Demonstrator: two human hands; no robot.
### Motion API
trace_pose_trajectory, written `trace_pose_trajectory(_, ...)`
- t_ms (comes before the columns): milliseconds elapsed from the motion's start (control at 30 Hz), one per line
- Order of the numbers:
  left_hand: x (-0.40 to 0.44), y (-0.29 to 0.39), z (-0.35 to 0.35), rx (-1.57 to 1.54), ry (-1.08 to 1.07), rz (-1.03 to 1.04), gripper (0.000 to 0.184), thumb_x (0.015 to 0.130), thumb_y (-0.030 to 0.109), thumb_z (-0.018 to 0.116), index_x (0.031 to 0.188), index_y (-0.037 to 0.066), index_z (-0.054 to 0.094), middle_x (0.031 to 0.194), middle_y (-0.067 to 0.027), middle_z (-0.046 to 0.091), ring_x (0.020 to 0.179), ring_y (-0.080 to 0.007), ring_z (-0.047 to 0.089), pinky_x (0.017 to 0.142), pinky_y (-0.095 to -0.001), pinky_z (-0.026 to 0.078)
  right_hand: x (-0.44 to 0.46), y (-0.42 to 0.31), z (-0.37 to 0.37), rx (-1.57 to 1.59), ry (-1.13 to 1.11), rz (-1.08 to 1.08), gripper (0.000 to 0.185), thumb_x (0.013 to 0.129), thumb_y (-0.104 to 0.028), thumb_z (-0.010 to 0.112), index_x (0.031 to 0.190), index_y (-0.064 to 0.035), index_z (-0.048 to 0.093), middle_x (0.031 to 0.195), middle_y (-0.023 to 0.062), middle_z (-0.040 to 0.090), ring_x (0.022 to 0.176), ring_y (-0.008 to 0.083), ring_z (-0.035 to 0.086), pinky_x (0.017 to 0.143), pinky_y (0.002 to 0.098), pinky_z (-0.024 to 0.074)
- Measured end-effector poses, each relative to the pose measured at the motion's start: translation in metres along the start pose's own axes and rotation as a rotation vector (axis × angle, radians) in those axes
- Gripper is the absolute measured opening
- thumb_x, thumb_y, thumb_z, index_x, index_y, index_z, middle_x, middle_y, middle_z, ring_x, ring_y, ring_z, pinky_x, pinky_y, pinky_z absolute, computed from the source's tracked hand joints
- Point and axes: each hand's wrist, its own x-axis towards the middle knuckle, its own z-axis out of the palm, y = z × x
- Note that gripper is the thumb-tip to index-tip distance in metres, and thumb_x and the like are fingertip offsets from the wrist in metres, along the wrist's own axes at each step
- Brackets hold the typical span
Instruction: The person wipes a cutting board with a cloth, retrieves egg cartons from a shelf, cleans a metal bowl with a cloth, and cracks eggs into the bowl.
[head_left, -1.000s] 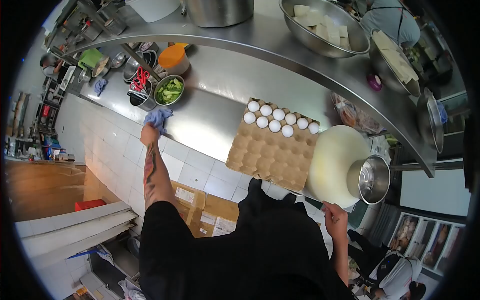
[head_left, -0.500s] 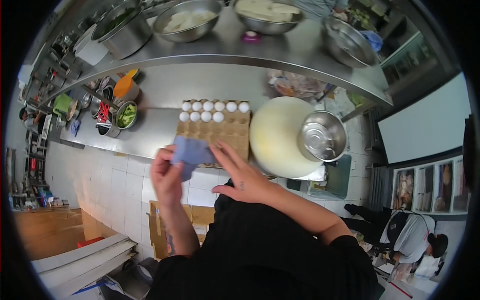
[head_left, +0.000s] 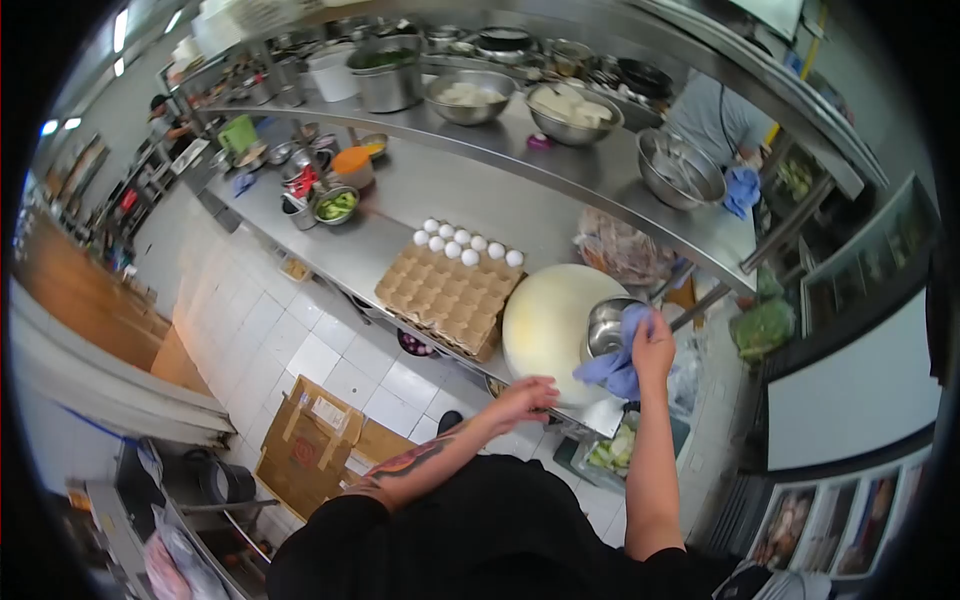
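My right hand [head_left: 653,347] grips a blue cloth [head_left: 618,368]. It hangs in front of a steel bowl [head_left: 604,326] on the round pale cutting board [head_left: 550,325], hiding part of the bowl; whether they touch I cannot tell. By the board's near edge my left hand [head_left: 525,402] has nothing in it, its fingers loosely stretched out. Left of the board lies a cardboard egg tray [head_left: 445,290]. Several white eggs [head_left: 470,257] sit along its far side.
A steel shelf [head_left: 480,135] runs above the back of the counter and bears a pot [head_left: 385,78] and several metal bowls [head_left: 682,170]. Left on the counter stands a bowl of cut greens [head_left: 336,206]. Cardboard [head_left: 305,440] lies on the tiled floor. Another person [head_left: 715,115] stands beyond the shelf.
The blue cloth has passed from my left hand to my right and moved rightward to the bowl. My left hand has come to the board's near edge. The view has shifted and turned.
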Motion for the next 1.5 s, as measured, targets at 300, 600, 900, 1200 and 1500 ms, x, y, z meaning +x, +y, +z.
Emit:
trace_pose_trajectory(300, 0.053, -0.042, 0.033, -0.342, -0.134, -0.171, 0.073, 0.101, 0.060, 0.054, 0.155, 0.019, 0.028, 0.140, -0.0203, 0.055, 0.132, -0.0406, 0.055, 0.104, -0.0629, 0.049, -0.073, -0.024, 0.025, 0.398, -0.874, 0.598, 0.034, 0.100, -0.031, 0.053, 0.105, -0.0011, 0.068, 0.087, 0.0135, 0.071, 0.075, 0.0227, 0.070, 0.059, 0.0376, 0.0544)
trace_pose_trajectory(600, -0.023, 0.026, -0.006, -0.306, -0.299, 0.164, 0.090, 0.093, 0.060, 0.068, 0.160, 0.024, 0.021, 0.160, -0.0096, 0.030, 0.144, -0.0309, 0.037, 0.116, -0.0550, 0.034, -0.173, -0.049, 0.071, 0.518, -0.590, -0.038, 0.046, 0.107, -0.025, 0.055, 0.146, -0.0021, 0.047, 0.136, 0.0114, 0.057, 0.116, 0.0205, 0.059, 0.091, 0.0340, 0.0529)
trace_pose_trajectory(900, -0.050, 0.075, -0.040, -0.346, -0.302, 0.344, 0.105, 0.081, 0.042, 0.088, 0.159, 0.026, 0.021, 0.157, -0.0030, 0.030, 0.146, -0.0241, 0.032, 0.113, -0.0523, 0.039, -0.153, -0.133, 0.091, 0.762, -0.320, -0.026, 0.042, 0.096, -0.018, 0.072, 0.132, -0.0006, 0.061, 0.125, 0.0098, 0.065, 0.115, 0.0209, 0.062, 0.096, 0.0352, 0.0509)
trace_pose_trajectory(1200, -0.084, 0.088, -0.051, -0.306, -0.220, 0.437, 0.116, 0.071, 0.055, 0.091, 0.159, 0.021, 0.023, 0.155, -0.0043, 0.039, 0.143, -0.0249, 0.039, 0.115, -0.0488, 0.038, -0.144, -0.138, 0.108, 0.481, -0.552, -0.157, 0.047, 0.094, -0.017, 0.071, 0.137, -0.0032, 0.058, 0.135, 0.0126, 0.061, 0.125, 0.0275, 0.058, 0.106, 0.0392, 0.0456)
trace_pose_trajectory(1500, -0.099, 0.086, -0.040, -0.069, -0.245, 0.469, 0.111, 0.076, 0.051, 0.089, 0.159, 0.022, 0.020, 0.155, -0.0096, 0.034, 0.145, -0.0273, 0.035, 0.114, -0.0510, 0.037, -0.128, -0.154, 0.073, 0.489, -0.789, -0.146, 0.054, 0.096, -0.023, 0.071, 0.143, -0.0044, 0.053, 0.142, 0.0137, 0.057, 0.132, 0.0289, 0.054, 0.110, 0.0423, 0.0426)
